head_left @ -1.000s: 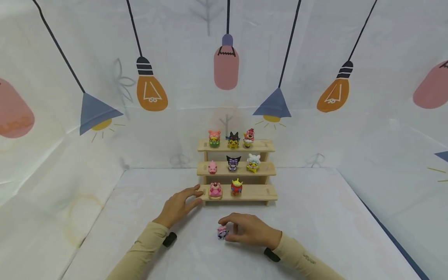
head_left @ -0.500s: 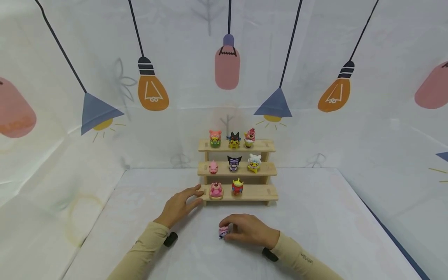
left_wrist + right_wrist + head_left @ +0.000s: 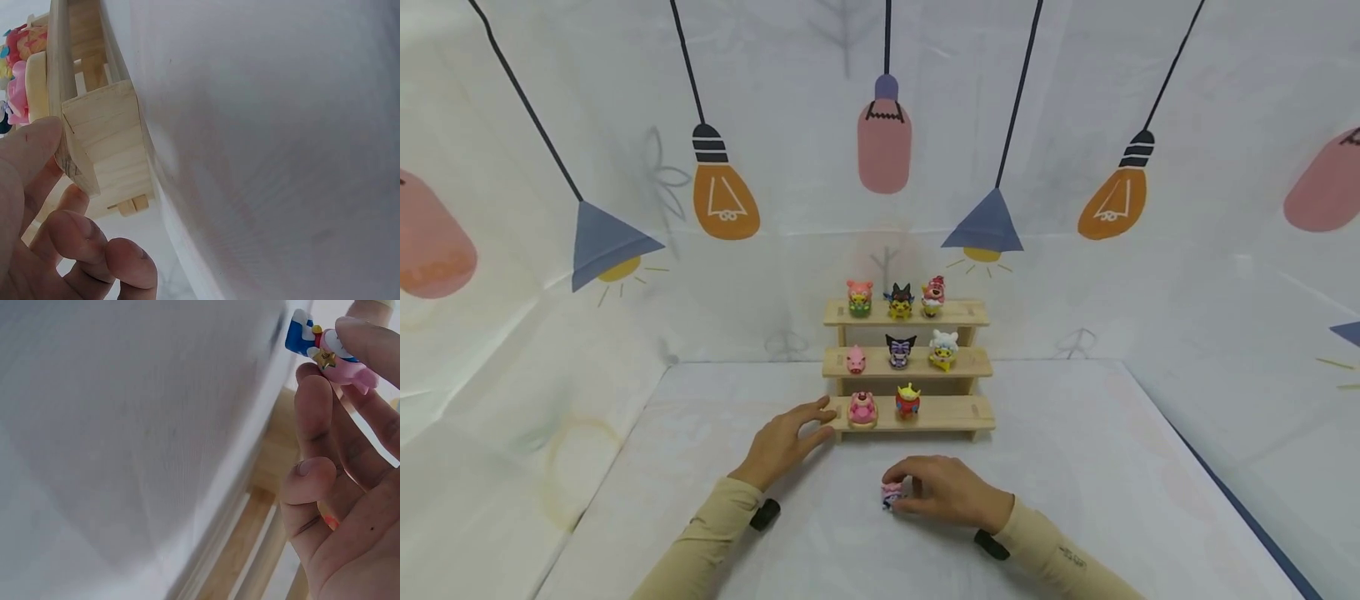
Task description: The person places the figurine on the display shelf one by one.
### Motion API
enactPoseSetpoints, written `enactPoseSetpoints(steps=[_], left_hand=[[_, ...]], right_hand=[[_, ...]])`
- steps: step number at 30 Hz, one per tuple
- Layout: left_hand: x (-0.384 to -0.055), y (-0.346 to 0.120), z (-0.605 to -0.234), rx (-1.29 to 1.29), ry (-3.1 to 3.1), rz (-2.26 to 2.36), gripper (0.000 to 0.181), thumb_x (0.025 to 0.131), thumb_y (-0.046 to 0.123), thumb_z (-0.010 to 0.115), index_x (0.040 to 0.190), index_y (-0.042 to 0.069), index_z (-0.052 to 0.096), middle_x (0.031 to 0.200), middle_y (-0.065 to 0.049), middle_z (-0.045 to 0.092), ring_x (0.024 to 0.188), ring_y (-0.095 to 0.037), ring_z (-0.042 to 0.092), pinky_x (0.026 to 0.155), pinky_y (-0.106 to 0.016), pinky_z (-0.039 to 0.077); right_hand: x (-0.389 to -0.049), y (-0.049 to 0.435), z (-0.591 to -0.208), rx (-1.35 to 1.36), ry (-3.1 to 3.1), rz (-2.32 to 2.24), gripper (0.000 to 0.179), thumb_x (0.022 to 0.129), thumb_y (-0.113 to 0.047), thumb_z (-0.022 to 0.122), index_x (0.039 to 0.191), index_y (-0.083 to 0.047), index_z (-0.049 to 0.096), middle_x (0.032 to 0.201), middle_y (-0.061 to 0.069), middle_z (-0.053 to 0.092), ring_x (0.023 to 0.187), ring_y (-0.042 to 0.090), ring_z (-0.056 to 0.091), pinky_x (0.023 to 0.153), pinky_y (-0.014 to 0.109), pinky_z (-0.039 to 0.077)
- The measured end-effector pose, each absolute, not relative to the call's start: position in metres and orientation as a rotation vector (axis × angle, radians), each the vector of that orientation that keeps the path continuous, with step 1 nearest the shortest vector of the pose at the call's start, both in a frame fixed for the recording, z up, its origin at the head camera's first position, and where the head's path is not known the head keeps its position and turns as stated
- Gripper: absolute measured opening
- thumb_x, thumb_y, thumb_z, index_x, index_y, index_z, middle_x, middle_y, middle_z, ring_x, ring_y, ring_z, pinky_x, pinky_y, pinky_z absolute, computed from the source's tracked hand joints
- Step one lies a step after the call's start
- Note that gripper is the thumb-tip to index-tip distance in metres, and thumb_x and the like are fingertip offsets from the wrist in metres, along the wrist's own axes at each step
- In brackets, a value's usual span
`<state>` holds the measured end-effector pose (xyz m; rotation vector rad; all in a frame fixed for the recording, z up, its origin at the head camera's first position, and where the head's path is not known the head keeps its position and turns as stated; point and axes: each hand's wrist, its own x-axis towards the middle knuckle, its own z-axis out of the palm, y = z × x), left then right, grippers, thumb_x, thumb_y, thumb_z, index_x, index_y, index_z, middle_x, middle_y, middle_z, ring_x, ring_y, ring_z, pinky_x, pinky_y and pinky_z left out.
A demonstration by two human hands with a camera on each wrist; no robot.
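My right hand pinches a small pink toy figurine between thumb and fingers, just over the white table in front of the shelf. In the right wrist view the figurine shows blue and white parts and a gold star; fingers cover some of it. The left hand holds the left end of the bottom tier of a three-step wooden display shelf. Up close in the left wrist view, its thumb lies against the board edge, other fingers behind the end.
On the bottom tier sit a pink bear figurine and a red-suited one. Several more occupy the upper tiers, among them a pink pig and a white-hooded yellow figurine. Behind the shelf hangs a lamp-printed white sheet.
My right hand has shifted a little to the right with the figurine still in its fingers. The left hand keeps its place at the shelf end.
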<state>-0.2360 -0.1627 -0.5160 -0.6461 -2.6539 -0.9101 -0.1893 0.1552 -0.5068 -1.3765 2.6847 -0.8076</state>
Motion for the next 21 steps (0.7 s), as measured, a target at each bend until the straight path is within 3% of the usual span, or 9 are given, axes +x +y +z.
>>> enactPoseSetpoints(steps=[12, 21], left_hand=[[-0.237, -0.163, -0.518, -0.656, -2.656, -0.908, 0.031, 0.096, 0.037, 0.072, 0.123, 0.023, 0.074, 0.146, 0.006, 0.057, 0.130, -0.025, 0.057, 0.096, -0.051, 0.052], [-0.234, -0.164, -0.514, -0.638, -2.680, -0.930, 0.032, 0.095, 0.036, 0.073, 0.124, 0.022, 0.074, 0.147, 0.005, 0.056, 0.131, -0.026, 0.056, 0.098, -0.052, 0.050]], right_hand=[[-0.193, 0.177, -0.500, -1.338, 2.811, -0.847, 0.033, 0.093, -0.034, 0.076, 0.123, -0.024, 0.068, 0.111, -0.017, 0.069, 0.079, 0.000, 0.061, 0.068, 0.019, 0.049], [-0.196, 0.197, -0.493, -1.323, 2.866, -0.933, 0.035, 0.092, -0.027, 0.079, 0.124, -0.018, 0.068, 0.112, -0.012, 0.070, 0.078, 0.004, 0.061, 0.068, 0.030, 0.054]])
